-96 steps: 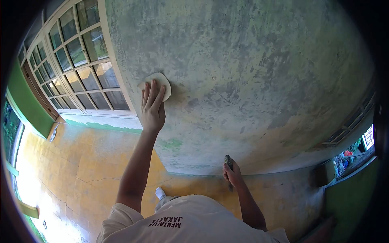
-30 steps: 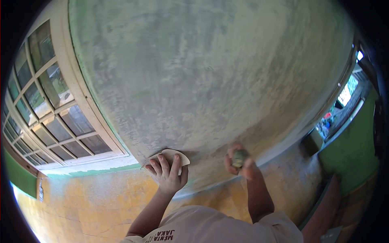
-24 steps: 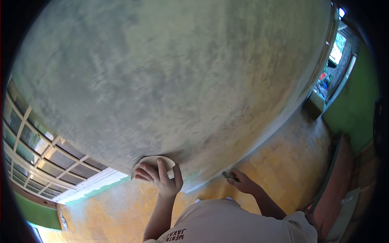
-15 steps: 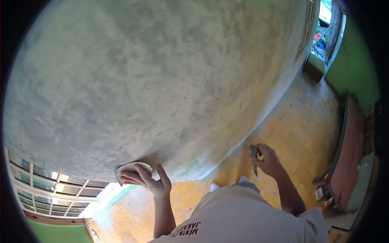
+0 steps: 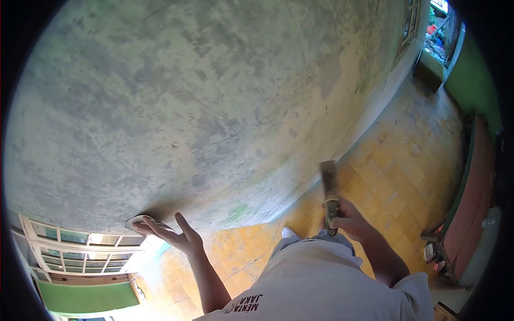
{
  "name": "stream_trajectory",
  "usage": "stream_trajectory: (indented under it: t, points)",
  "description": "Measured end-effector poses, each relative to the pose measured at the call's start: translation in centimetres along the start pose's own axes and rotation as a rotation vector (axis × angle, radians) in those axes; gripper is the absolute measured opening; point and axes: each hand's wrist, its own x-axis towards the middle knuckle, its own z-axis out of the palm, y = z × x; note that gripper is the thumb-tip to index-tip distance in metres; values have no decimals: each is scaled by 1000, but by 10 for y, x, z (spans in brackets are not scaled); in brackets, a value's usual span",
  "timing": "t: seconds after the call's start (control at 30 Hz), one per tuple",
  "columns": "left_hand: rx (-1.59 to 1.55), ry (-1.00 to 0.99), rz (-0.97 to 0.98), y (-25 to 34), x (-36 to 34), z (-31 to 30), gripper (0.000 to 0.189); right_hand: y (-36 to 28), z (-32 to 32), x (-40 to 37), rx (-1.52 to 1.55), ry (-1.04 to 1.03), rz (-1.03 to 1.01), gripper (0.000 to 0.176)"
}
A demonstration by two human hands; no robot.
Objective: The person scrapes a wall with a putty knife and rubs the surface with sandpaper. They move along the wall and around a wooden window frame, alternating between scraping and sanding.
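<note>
My left hand (image 5: pixel 182 238) is at the lower left of the mottled grey wall (image 5: pixel 160 101), fingers stretched out flat and thumb apart. Under its fingers lies a pale, thin, rounded piece like a sanding disc (image 5: pixel 135 221), held against the wall and mostly covered by the hand. My right hand (image 5: pixel 349 220), closed round a handle, grips a putty knife (image 5: pixel 329 184) in front of my body. Its broad blade points up toward the wall's base, overlapping the wall and floor edge in this view.
Yellow floor tiles (image 5: pixel 393 166) run along the wall's foot. A paned window (image 5: pixel 75 243) is at the lower left. To the right a reddish-brown board-like piece of furniture (image 5: pixel 471 198) stands by the green wall (image 5: pixel 476 85). A bright opening (image 5: pixel 439 40) shows at the upper right.
My left hand has slid left and slightly down in view with the pale disc. The putty knife in my right hand has swung from blade down to blade up, and the view has shifted.
</note>
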Motion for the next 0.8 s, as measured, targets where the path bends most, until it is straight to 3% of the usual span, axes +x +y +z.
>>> stream_trajectory:
  t: [0.07, 0.13, 0.23, 0.43, 0.5, 0.57, 0.7, 0.8]
  points:
    - [34, -3, -16, 6, 5, -2, 75, 19, -9, 9, 34, -64, 118, 43]
    - [84, -1, -13, 12, 20, -7, 75, 27, -9, 17, -99, -69, 76, 29]
    - [217, 65, -21, 16, 52, -16, 75, 21, -7, 21, 30, -64, 53, 18]
    - [181, 195, -7, 57, 110, -16, 88, 3, -27, 20, -102, -20, 88, 14]
    - [186, 144, -101, 85, 105, 2, 93, 7, -37, 20, -115, -41, 84, 14]
    - [339, 54, -10, 102, 92, 27, 97, 7, -43, 18, -128, -57, 77, 14]
    - [277, -263, 211, 157, 29, 83, 96, 4, -44, 14, -102, -29, 104, 11]
    - [283, -537, 320, 166, -35, 137, 94, 6, -46, 14, -102, -35, 101, 10]
